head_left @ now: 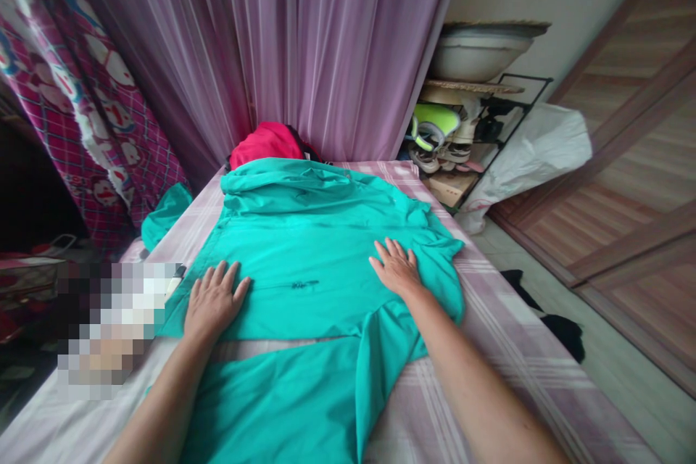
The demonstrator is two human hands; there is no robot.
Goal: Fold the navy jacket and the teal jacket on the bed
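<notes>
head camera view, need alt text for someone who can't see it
A person's left hand and right hand rest palm down on a teal garment spread over a plaid cloth. Beyond it are a red bundle and a purple curtain, with a pale basin above shoes at right.

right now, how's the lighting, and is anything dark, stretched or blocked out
In the head view, soft light falls on the smooth teal fabric garment without harsh glare; in the head view, much of the left edge is dark; there too, the brown wooden panelled doors look tilted and stretched, and blocky pixels hide something beside the bare left hand.
</notes>
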